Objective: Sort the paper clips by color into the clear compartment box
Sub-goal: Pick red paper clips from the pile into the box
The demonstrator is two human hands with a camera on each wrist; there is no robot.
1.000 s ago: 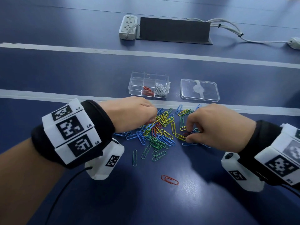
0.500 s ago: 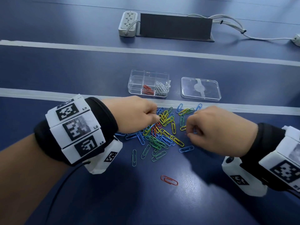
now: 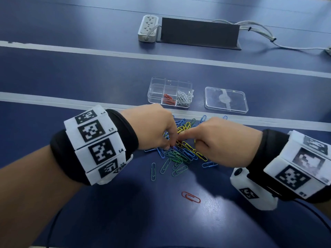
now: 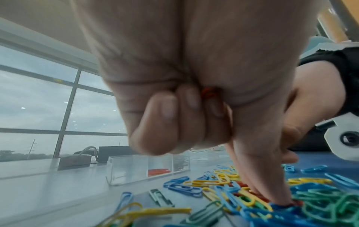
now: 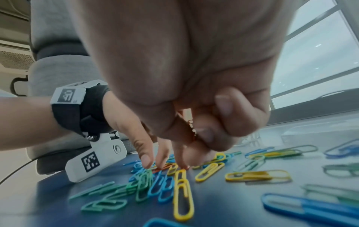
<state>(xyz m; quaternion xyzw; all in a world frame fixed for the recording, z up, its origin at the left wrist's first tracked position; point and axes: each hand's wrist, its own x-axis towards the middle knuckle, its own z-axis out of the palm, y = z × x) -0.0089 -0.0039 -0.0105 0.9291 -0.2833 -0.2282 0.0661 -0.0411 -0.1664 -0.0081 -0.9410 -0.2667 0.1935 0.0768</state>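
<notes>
Your box [image 3: 155, 90], frame centre, holds red and white clips only. The mixed pile [image 3: 180, 153] below remains unsorted. Your left hand [image 3: 152, 127] clutches red clips; your right hand [image 3: 222, 140] is curled, also pinching something red.

1. The left hand [image 3: 152, 127] hangs palm down, its forearm reaching in from the lower left; three fingers [image 4: 159, 122] curl into the palm, index and thumb pointing down.
2. The right hand [image 3: 223, 140] comes in from the right, index extended toward the left hand, other fingers [image 5: 233, 116] curled.
</notes>
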